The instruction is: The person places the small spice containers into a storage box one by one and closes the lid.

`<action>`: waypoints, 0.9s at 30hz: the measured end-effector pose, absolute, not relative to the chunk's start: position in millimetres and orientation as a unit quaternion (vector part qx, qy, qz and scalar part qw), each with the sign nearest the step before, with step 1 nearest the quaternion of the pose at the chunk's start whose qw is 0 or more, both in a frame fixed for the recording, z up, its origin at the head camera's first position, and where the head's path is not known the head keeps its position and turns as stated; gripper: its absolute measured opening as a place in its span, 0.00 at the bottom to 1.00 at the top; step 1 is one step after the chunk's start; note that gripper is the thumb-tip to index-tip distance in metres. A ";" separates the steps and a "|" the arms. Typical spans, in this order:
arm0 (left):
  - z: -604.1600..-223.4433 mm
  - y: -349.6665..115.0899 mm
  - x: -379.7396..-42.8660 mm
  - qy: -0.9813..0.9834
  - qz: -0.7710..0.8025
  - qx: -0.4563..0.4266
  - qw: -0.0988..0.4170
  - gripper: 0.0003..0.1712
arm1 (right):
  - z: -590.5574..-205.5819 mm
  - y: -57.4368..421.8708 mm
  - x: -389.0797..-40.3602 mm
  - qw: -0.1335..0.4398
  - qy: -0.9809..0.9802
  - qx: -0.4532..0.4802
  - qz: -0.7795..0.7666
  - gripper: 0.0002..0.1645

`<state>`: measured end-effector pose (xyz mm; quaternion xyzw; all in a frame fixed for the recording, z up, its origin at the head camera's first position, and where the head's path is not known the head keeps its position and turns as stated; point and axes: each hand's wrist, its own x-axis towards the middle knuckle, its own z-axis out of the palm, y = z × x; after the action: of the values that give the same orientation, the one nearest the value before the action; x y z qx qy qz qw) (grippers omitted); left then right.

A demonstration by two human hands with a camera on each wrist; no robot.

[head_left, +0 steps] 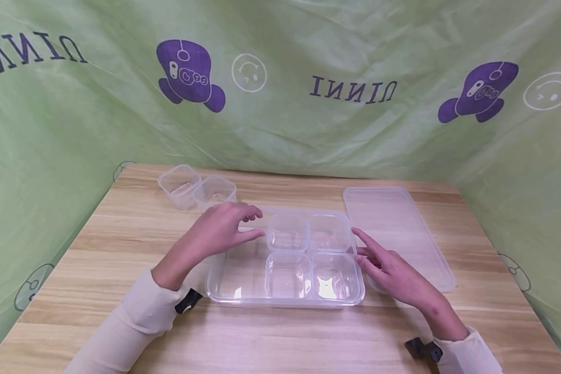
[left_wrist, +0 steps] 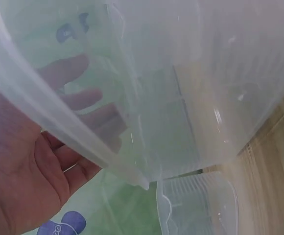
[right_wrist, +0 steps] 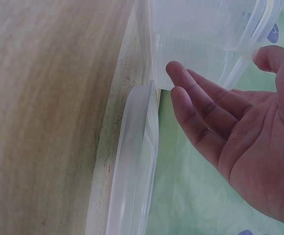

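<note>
A large clear plastic container (head_left: 240, 301) lies on the table, with several small clear boxes (head_left: 287, 278) set in its right part in two rows. Over the container's left part is my left hand (head_left: 215, 231), thumb and fingers spread apart with nothing between them. My right hand (head_left: 392, 275) is at the container's right side, its fingers loosely extended and the thumb by the rim; whether they touch it I cannot tell. In the right wrist view this hand (right_wrist: 245, 127) is palm-on and holds nothing. The left wrist view shows my left hand (left_wrist: 24, 161) partly behind the translucent wall.
Two more small clear boxes, one upright (head_left: 215, 189) and one beside it (head_left: 179, 182), stand at the back left. A flat translucent lid (head_left: 402, 234) lies on the right of the wooden table (head_left: 280, 340). Green printed cloth (head_left: 299, 135) hangs around the table.
</note>
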<state>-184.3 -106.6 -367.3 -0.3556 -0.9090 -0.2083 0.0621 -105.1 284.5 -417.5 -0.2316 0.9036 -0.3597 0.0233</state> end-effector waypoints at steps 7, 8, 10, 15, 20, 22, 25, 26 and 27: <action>-363.9 -118.5 -184.7 -0.922 -0.207 -0.309 0.105 0.18 | -417.4 284.8 -105.0 0.026 0.904 -0.231 -0.360 0.37; -362.9 -120.4 -184.7 -0.925 -0.206 -0.300 0.110 0.17 | -417.4 285.0 -104.9 0.026 0.903 -0.232 -0.360 0.37; -361.6 -124.2 -185.0 -0.928 -0.206 -0.287 0.119 0.17 | -417.3 285.6 -104.8 0.026 0.903 -0.232 -0.359 0.37; -359.3 -133.5 -187.1 -0.927 -0.219 -0.275 0.132 0.16 | -417.2 286.5 -105.1 0.027 0.903 -0.234 -0.360 0.37; -359.0 -146.2 -189.3 -0.933 -0.213 -0.251 0.145 0.16 | -416.6 285.7 -105.7 0.030 0.903 -0.231 -0.361 0.37; -359.8 -152.0 -190.5 -0.937 -0.203 -0.240 0.154 0.16 | -416.2 285.3 -105.8 0.032 0.903 -0.229 -0.362 0.37; -362.0 -160.0 -191.9 -0.942 -0.191 -0.224 0.162 0.17 | -415.8 284.7 -105.7 0.036 0.903 -0.226 -0.365 0.37; -363.0 -162.4 -192.4 -0.944 -0.189 -0.219 0.162 0.18 | -415.8 284.7 -105.5 0.038 0.902 -0.225 -0.366 0.37; -363.7 -164.7 -192.5 -0.945 -0.187 -0.213 0.162 0.19 | -415.8 284.7 -105.4 0.039 0.902 -0.224 -0.367 0.37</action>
<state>-192.5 -164.7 -363.7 -0.2126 -0.9453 -0.1869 0.1620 -105.4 284.7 -415.8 -0.2241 0.9022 -0.3666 0.0387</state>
